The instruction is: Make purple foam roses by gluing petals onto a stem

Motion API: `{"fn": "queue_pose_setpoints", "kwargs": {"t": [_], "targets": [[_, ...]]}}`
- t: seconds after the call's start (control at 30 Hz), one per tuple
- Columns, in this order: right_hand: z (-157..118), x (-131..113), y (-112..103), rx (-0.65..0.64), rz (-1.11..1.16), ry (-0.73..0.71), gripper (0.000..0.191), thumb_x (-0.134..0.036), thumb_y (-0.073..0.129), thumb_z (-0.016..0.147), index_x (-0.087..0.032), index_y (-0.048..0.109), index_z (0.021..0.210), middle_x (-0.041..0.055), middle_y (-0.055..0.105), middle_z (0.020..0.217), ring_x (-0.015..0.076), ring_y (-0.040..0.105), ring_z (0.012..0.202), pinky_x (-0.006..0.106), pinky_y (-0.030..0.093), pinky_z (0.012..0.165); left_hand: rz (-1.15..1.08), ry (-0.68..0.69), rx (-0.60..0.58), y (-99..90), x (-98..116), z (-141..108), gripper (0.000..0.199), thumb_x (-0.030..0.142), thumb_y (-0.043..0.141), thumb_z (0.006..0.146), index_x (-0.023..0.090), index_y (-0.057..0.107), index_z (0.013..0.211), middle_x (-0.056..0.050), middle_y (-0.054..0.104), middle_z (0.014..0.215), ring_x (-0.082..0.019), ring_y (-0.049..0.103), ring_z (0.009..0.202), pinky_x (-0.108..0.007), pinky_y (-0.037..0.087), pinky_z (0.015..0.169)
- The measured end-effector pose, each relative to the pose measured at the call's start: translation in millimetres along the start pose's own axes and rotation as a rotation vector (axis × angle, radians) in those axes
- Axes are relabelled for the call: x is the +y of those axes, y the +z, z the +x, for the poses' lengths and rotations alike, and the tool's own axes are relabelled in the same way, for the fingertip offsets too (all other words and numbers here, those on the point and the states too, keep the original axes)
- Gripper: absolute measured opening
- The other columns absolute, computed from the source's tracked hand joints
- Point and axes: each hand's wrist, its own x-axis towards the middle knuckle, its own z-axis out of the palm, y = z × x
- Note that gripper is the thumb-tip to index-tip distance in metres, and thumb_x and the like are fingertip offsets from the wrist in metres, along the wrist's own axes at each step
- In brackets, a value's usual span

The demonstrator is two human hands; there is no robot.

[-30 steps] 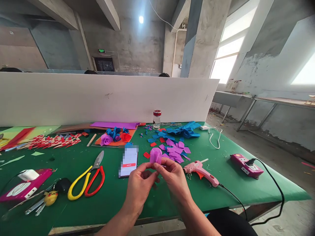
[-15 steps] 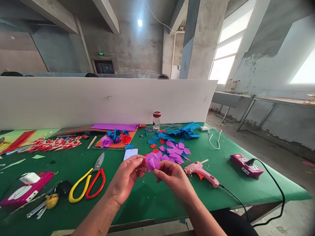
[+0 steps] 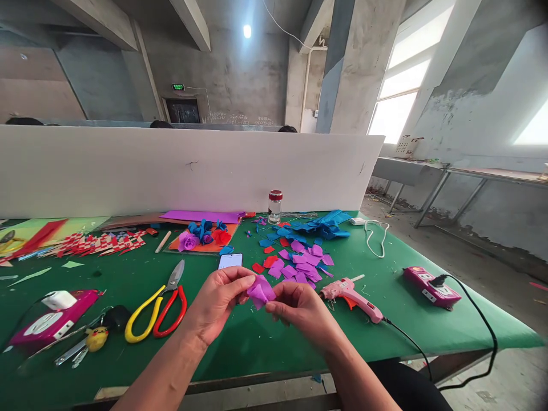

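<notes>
A small purple paper flower (image 3: 260,291) is held up between both hands above the green table (image 3: 248,348). My left hand (image 3: 225,297) pinches its upper left side. On the right edge, my right hand (image 3: 295,308) grips it between thumb and fingers. Behind the hands lie loose purple petals (image 3: 306,264), with red and blue pieces near them. A phone (image 3: 230,261) lies just beyond my left hand. To the right of my right hand rests a pink glue gun (image 3: 353,298).
Scissors (image 3: 166,305) and a magenta power strip (image 3: 55,319) lie left; another power strip (image 3: 432,286) sits right. Finished paper flowers (image 3: 201,235), a red-lidded jar (image 3: 274,206) and blue paper (image 3: 327,224) stand farther back, before a white partition (image 3: 231,171).
The purple flower has turned and tilted between the fingers, shifting slightly left. My right hand's pinch has moved to its right edge. The camera view has shifted slightly.
</notes>
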Motion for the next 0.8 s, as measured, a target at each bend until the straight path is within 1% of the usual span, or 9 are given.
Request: {"fn": "queue_pose_setpoints", "kwargs": {"t": [0.1, 0.23, 0.37, 0.53, 0.6, 0.67, 0.73, 0.77, 0.8], "targets": [[0.0, -1.7, -0.8, 0.029, 0.017, 0.007, 0.033, -0.044, 0.078, 0.067, -0.014, 0.066, 0.074, -0.0024, 0.058, 0.059, 0.0071, 0.045, 0.050, 0.019, 0.030, 0.046, 0.006, 0.006, 0.016, 2.7, 0.5, -0.9, 0.017, 0.031, 0.073, 0.071, 0.014, 0.070, 0.070, -0.001, 0.056, 0.062, -0.010, 0.041, 0.055, -0.023, 0.034, 0.054], [0.1, -3.4, -1.0, 0.053, 0.037, 0.021, 0.032, -0.043, 0.079, 0.065, -0.015, 0.067, 0.072, -0.0017, 0.060, 0.059, 0.0081, 0.047, 0.051, 0.019, 0.031, 0.046, 0.011, 0.025, 0.026, 5.8, 1.9, -1.9, 0.018, 0.033, 0.072, 0.071, 0.015, 0.068, 0.071, -0.002, 0.057, 0.066, -0.011, 0.044, 0.058, -0.023, 0.036, 0.054], [0.2, -3.9, -1.5, 0.051, 0.074, 0.028, 0.032, -0.042, 0.081, 0.063, -0.015, 0.066, 0.072, -0.0021, 0.059, 0.060, 0.0077, 0.047, 0.050, 0.019, 0.031, 0.045, 0.012, 0.047, 0.020, 6.0, 2.1, -2.7, 0.017, 0.032, 0.070, 0.073, 0.016, 0.067, 0.072, -0.001, 0.057, 0.067, -0.011, 0.045, 0.059, -0.023, 0.037, 0.055], [-0.6, -1.5, -3.1, 0.040, 0.091, 0.031, 0.029, -0.040, 0.080, 0.065, -0.015, 0.067, 0.073, -0.0026, 0.059, 0.060, 0.0068, 0.045, 0.050, 0.019, 0.029, 0.045, 0.019, 0.055, 0.021, 6.3, 2.0, -4.3, 0.016, 0.031, 0.070, 0.074, 0.016, 0.067, 0.072, -0.001, 0.058, 0.068, -0.010, 0.044, 0.058, -0.023, 0.038, 0.056], [-0.5, 0.1, -3.6, 0.038, 0.092, 0.024, 0.028, -0.039, 0.079, 0.066, -0.014, 0.067, 0.073, -0.0026, 0.059, 0.060, 0.0065, 0.045, 0.049, 0.019, 0.029, 0.045, 0.017, 0.054, 0.025, 6.3, 1.7, -3.6, 0.017, 0.033, 0.070, 0.075, 0.016, 0.069, 0.076, -0.002, 0.059, 0.070, -0.010, 0.045, 0.058, -0.023, 0.038, 0.056], [0.4, 1.6, -3.6, 0.054, 0.111, 0.021, 0.028, -0.039, 0.079, 0.067, -0.014, 0.067, 0.073, -0.0029, 0.058, 0.059, 0.0062, 0.044, 0.048, 0.019, 0.028, 0.045, -0.004, 0.063, 0.051, 5.3, -0.4, -1.3, 0.022, 0.036, 0.069, 0.077, 0.017, 0.071, 0.088, -0.003, 0.062, 0.076, -0.011, 0.047, 0.061, -0.023, 0.038, 0.057], [1.7, 2.7, -3.3, 0.097, 0.157, 0.015, 0.028, -0.039, 0.078, 0.068, -0.015, 0.066, 0.073, -0.0035, 0.057, 0.057, 0.0059, 0.042, 0.047, 0.019, 0.028, 0.044, -0.017, 0.079, 0.098, 3.7, -5.3, 2.2, 0.029, 0.039, 0.068, 0.077, 0.018, 0.071, 0.097, -0.004, 0.063, 0.080, -0.012, 0.048, 0.063, -0.023, 0.039, 0.058], [2.3, 3.3, -3.0, 0.122, 0.188, 0.010, 0.028, -0.039, 0.078, 0.068, -0.015, 0.065, 0.074, -0.0039, 0.056, 0.056, 0.0057, 0.041, 0.047, 0.019, 0.028, 0.044, -0.012, 0.089, 0.127, 3.3, -8.6, 4.0, 0.030, 0.040, 0.070, 0.076, 0.018, 0.072, 0.096, -0.004, 0.064, 0.079, -0.012, 0.049, 0.064, -0.023, 0.039, 0.058], [2.9, 3.8, -2.6, 0.142, 0.219, 0.006, 0.028, -0.039, 0.078, 0.068, -0.015, 0.065, 0.074, -0.0041, 0.056, 0.056, 0.0056, 0.041, 0.046, 0.019, 0.027, 0.044, 0.029, 0.080, 0.140, 3.4, -12.2, 5.6, 0.028, 0.039, 0.072, 0.073, 0.017, 0.073, 0.091, -0.002, 0.062, 0.073, -0.012, 0.048, 0.062, -0.023, 0.038, 0.058]]}}
